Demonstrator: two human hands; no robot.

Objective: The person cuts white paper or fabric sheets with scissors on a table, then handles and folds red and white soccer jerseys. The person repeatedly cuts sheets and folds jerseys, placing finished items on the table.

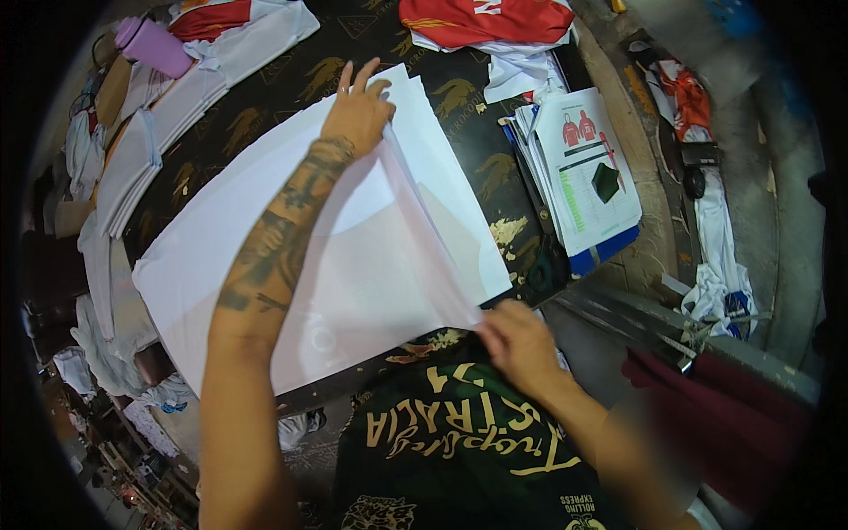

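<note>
A stack of thin white sheets (221,221) lies across the table; whether they are cloth or paper I cannot tell. The top sheet (389,256) has its right edge lifted, showing other white layers beneath. My tattooed left hand (360,113) is at the far end of that edge, two fingers stretched out and the others bent at the sheet's corner. At the near right corner, my right hand (517,344), slightly blurred, pinches the same edge close to my body. Faint print shows through the sheet near its lower middle.
Dark scissors (546,265) and a clipboard of papers (587,177) with a red pen (611,159) lie right of the stack. Red and white garments (495,22) sit at the far edge. Folded white pieces (128,172) and a pink tumbler (152,46) line the left.
</note>
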